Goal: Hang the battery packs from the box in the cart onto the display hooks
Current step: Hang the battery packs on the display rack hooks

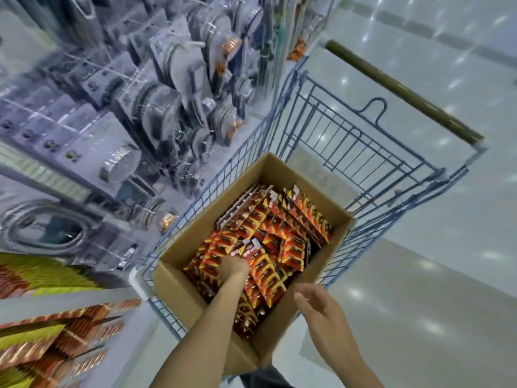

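Note:
An open cardboard box [179, 287] sits in a blue wire cart [344, 141] and is full of red, orange and black battery packs [282, 233]. My left hand [233, 268] reaches down into the box, its fingers buried among the packs near the box's left side; whether it grips one is hidden. Hovering over the box's near right edge is my right hand [316, 306], fingers apart and holding nothing. Display hooks with hung battery packs [56, 340] show blurred at the lower left.
Shelving at the left carries hanging blister packs of hoses and fittings [167, 88] on hooks. The cart's brown handle [402, 91] is at the far right. Shiny pale floor [419, 303] lies to the right of the cart.

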